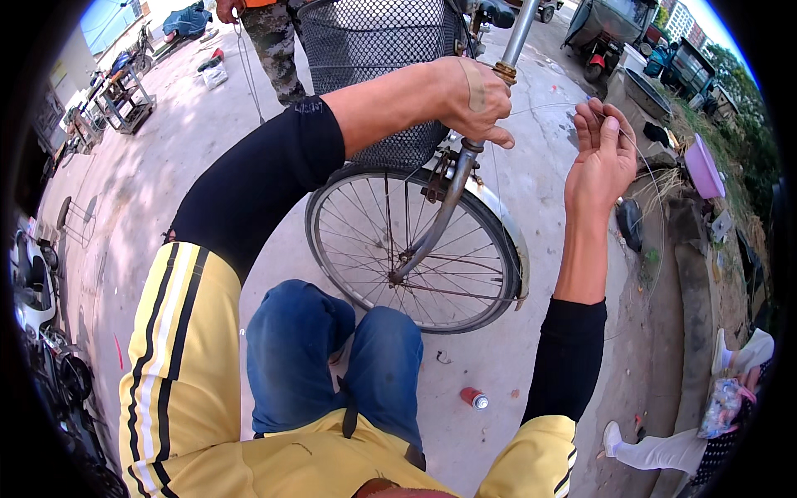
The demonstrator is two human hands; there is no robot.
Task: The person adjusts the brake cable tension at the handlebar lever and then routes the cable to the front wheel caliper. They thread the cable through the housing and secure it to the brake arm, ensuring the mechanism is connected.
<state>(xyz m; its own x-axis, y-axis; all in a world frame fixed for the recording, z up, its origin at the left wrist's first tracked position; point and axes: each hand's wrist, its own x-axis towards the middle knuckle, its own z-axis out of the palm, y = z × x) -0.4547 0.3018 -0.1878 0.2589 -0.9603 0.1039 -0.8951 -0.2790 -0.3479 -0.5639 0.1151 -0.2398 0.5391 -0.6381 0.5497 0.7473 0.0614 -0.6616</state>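
My left hand (481,104), with a tan plaster on its back, is curled at the bicycle's front steering tube (520,37) beside the black mesh basket (365,46); what its fingers hold is hidden. My right hand (602,153) pinches a thin wire (656,178) at right, which curves downward from the fingertips, with a strand also running leftward toward my left hand. Below both hands stand the front wheel (328,232), the rusty fork (436,224) and the silver mudguard (502,228). A red spray can (473,398) lies by my knees.
A person in camouflage trousers (274,46) stands beyond the basket, holding a cord. Another person's legs (664,448) are at lower right. A pink basin (704,166) and a concrete kerb (693,290) line the right. Scooters (37,290) are parked left; three-wheelers stand behind.
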